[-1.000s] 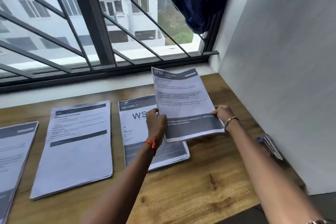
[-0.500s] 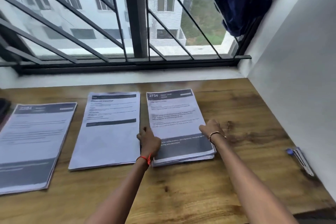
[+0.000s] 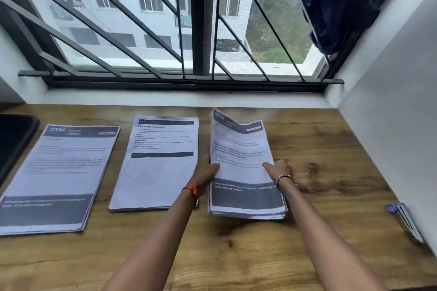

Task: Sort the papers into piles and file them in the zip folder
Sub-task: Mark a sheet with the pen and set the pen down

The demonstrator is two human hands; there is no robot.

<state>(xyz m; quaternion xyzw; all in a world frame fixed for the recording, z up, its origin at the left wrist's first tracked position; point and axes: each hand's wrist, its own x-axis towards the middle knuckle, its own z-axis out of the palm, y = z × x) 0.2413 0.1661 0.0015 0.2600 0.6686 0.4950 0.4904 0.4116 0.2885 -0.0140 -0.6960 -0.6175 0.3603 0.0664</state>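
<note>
Three paper piles are laid in a row on the wooden table, seen from above w/ the window at 12 o'clock.

The right pile sits approx. at frame centre, slightly twd 3 o'clock. It is held on both sides. Its left edge is gripped by the left hand, thumb laid on the top sheet, remaining fingers hidden under or behind the paper. Its right edge is gripped by the right hand, one digit pressed on the top sheet and pointing twd 9 o'clock, the rest curled at the edge. The far end of the top sheets is bowed upward, w/ a crease running down the header. A shadow is cast on the wood under the near edge, so that end appears raised; whether it touches the table cannot be told. A no. starting "27" is printed in the dark header; a dark band w/ white text is seen at the bottom.

The middle pile lies flat just beside the left hand, at its 9 o'clock, apart from the right pile. The left pile, headed "2384", lies flat further twd 9 o'clock.

A red thread is worn on the left wrist, a bead bracelet on the right.

A dark flat item is cut off by the frame edge at 9 o'clock; what it is cannot be told. A pen w/ blue cap lies against the wall at approx. 4 o'clock. Window bars fill the 12 o'clock area; a blue cloth hangs at 1 o'clock.
</note>
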